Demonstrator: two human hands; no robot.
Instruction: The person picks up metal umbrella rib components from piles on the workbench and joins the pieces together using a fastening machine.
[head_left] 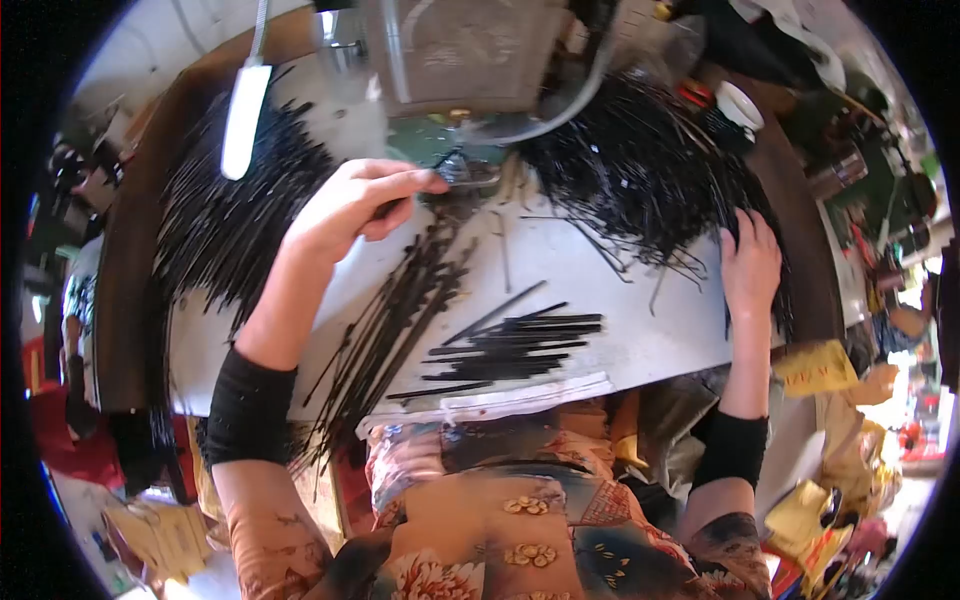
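Note:
My left hand reaches to the small metal working part below the bench machine. Its thumb and forefinger are closed in a pinch, but what they hold is too small to make out. Farther right, my right hand rests on the edge of a large tangled pile of thin black strips, fingers stretched out over it. Below the machine, a long bundle of black strips slants toward the table's front edge. Short black strips lie roughly parallel near the front middle.
Another heap of black strips covers the table's left side, under a white lamp. A curved tube hangs beside the machine. At the back right stands a white cup-like object. Yellow cardboard lies beyond the right edge.

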